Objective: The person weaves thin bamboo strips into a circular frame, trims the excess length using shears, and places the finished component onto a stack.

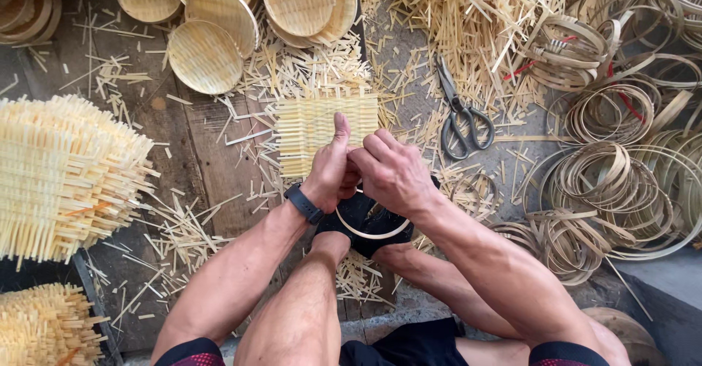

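Head view, frame centre: left hand (330, 167) and right hand (391, 172), fingers curled, grip a square woven bamboo mat (322, 126) over a bamboo hoop (371, 231); scissors (461, 114) lie to the right.

Both forearms reach forward from the lower edge of the view and meet at centre. Left hand (330, 167) is closed, thumb pointing straight up, a dark band on its wrist; right hand (393, 172) is curled, knuckles up, pressed against the left
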